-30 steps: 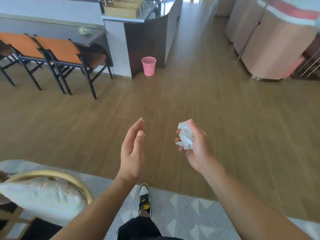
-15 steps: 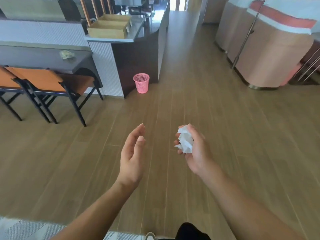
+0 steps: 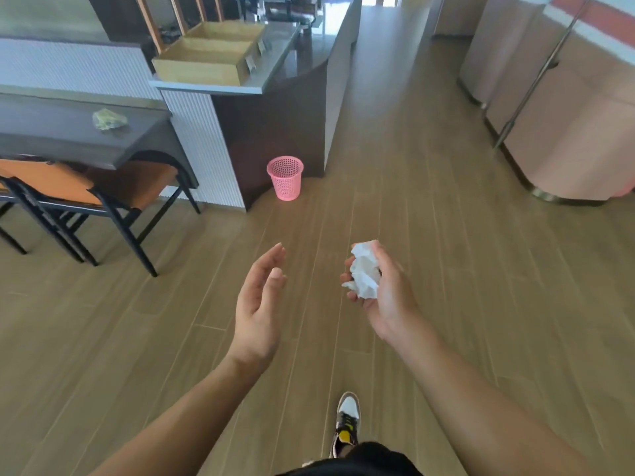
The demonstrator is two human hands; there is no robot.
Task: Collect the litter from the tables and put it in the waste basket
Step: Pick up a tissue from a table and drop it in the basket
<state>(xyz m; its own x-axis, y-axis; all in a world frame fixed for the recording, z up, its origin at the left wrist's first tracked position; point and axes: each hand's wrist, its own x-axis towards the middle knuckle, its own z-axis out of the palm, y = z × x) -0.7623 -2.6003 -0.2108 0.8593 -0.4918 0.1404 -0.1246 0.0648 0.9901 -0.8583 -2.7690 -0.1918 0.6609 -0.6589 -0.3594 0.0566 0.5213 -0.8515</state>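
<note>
My right hand (image 3: 381,297) grips a crumpled white paper ball (image 3: 364,271) in front of me, above the wooden floor. My left hand (image 3: 259,304) hangs beside it, palm turned inward, fingers straight and holding nothing. A pink mesh waste basket (image 3: 285,178) stands on the floor ahead, against the dark end of a counter. A crumpled yellowish piece of litter (image 3: 108,119) lies on the dark table (image 3: 51,132) at the left.
Orange-seated chairs with black legs (image 3: 103,201) stand under the dark table at the left. The counter (image 3: 275,73) carries wooden trays (image 3: 206,60). A pink curved unit with a metal pole (image 3: 567,132) fills the right. Open wooden floor leads to the basket. My shoe (image 3: 347,424) is below.
I have walked forward off the patterned rug; the basket, counter and table are nearer and larger. Both hands keep their pose, and the paper ball stays in my right hand.
</note>
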